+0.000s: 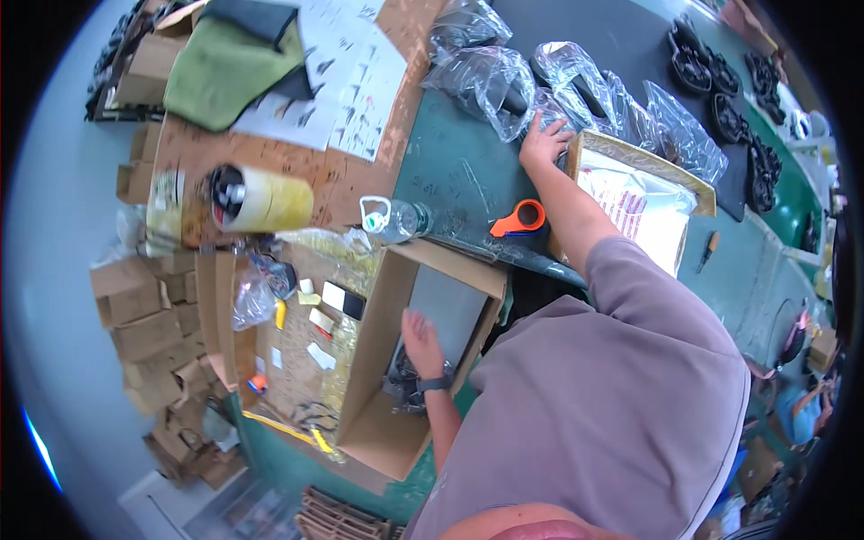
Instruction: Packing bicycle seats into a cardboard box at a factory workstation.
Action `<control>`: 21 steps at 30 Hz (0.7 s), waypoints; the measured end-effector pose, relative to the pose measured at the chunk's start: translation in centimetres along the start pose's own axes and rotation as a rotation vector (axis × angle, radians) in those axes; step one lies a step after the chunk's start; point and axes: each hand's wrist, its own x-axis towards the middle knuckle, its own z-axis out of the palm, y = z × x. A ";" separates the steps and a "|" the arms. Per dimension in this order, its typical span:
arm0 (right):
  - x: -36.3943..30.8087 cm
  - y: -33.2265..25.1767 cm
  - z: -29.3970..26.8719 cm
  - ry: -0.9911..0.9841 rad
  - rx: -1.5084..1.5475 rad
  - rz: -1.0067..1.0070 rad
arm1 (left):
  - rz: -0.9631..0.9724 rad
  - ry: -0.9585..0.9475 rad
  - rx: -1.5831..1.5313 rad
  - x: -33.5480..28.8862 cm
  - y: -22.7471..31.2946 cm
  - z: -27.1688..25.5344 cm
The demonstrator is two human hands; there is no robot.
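Cardboard box [367, 364] stood open, left hand [421, 345] inside it; well apart, right hand [544, 146] lay against clear plastic bags [486, 83] on the green worktop [450, 175]. Could not tell whether either hand gripped anything.

- I log the left hand [421, 345] inside the carton [367, 387].
- Right hand [545, 144]: at the bagged footwear [486, 90], just left of the lined box [648, 168].
- Bottle [394, 221]: beyond the carton's far end.
- Ring-handled tool [507, 225]: between bottle and lined box.
- Sandals [691, 67]: right of the bagged footwear.
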 end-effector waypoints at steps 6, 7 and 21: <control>2.9 -0.1 -2.3 -0.071 0.234 -0.028 | 0.072 -0.286 -0.069 6.2 13.2 16.8; 3.7 0.4 -3.2 -0.074 0.241 -0.023 | -0.034 -0.345 -0.178 7.5 13.9 19.5; 0.3 7.6 -25.0 -0.973 0.682 -0.961 | -0.533 -0.402 -1.113 7.8 17.5 27.9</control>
